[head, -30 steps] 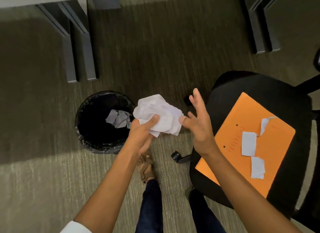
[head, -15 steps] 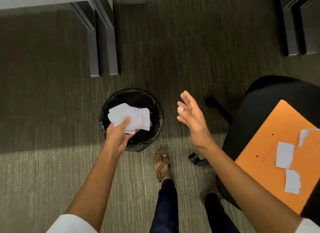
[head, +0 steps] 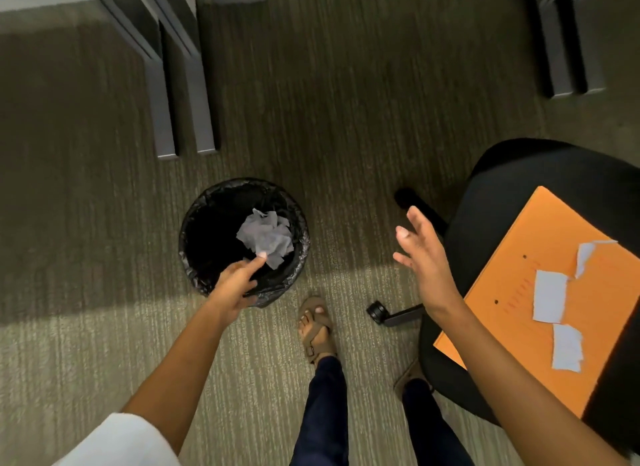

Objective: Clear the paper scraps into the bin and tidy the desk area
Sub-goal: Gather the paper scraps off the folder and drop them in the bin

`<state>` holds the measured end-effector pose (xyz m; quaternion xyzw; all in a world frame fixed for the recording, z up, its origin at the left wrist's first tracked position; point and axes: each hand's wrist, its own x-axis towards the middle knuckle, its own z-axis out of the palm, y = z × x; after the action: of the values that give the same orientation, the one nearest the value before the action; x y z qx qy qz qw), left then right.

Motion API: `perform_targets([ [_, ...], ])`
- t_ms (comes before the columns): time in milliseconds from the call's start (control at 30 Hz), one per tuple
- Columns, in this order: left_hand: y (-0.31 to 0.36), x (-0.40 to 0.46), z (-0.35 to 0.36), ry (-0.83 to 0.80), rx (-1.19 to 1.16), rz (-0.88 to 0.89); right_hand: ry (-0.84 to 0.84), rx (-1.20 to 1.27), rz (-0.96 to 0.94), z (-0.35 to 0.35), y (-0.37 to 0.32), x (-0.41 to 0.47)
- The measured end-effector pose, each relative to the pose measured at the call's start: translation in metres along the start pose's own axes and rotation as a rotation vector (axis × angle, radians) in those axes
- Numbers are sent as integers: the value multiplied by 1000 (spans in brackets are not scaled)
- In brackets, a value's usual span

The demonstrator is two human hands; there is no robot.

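A round black bin (head: 194,230) with a bag liner stands on the carpet. White crumpled paper scraps (head: 266,238) lie inside it on the right side. My left hand (head: 235,285) hovers over the bin's near rim, fingers loose and empty, one fingertip just below the scraps. My right hand (head: 424,257) is raised with spread fingers between the bin and the chair, holding nothing. An orange folder (head: 512,292) rests on the black chair seat (head: 519,188) with three white paper pieces (head: 550,295) on top.
Grey desk legs (head: 183,94) stand beyond the bin, more legs (head: 568,42) at top right. The chair's caster (head: 377,311) and base arm jut toward my sandalled feet (head: 317,327). Carpet surrounds the bin.
My left hand carried the crumpled paper over the bin and let it go; the paper now lies inside. My right hand stayed raised and open.
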<state>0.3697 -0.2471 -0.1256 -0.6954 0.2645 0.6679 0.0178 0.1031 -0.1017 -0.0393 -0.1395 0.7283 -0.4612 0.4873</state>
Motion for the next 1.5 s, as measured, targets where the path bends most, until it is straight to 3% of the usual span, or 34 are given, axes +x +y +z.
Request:
perform_targets([
  [200, 4, -15, 87, -202, 473, 225, 75, -84, 5, -69, 20, -12],
  [267, 9, -26, 123, -231, 518, 348, 105, -101, -1, -95, 27, -17],
  [367, 14, -37, 176, -143, 656, 583, 163, -115, -5, -133, 38, -24],
  [700, 15, -80, 306, -280, 923, 991, 332, -66, 21, -217, 73, -54],
  [800, 10, -89, 334, -331, 999, 1087, 388, -174, 25, -236, 90, -61],
  [933, -4, -100, 370, -374, 1182, 1165, 463, -598, 103, -267, 121, -74],
  [1067, -21, -107, 404, -432, 1447, 1213, 350, -880, 229, -283, 141, -79],
  [1300, -47, -112, 460, -263, 1774, 1251, 332, -735, 259, -294, 156, -84],
  [1433, -53, -111, 466, -171, 1756, 1224, 345, -539, 271, -303, 159, -85],
  [1500, -52, -109, 463, -203, 1659, 1166, 379, -427, 242, -311, 151, -83],
])
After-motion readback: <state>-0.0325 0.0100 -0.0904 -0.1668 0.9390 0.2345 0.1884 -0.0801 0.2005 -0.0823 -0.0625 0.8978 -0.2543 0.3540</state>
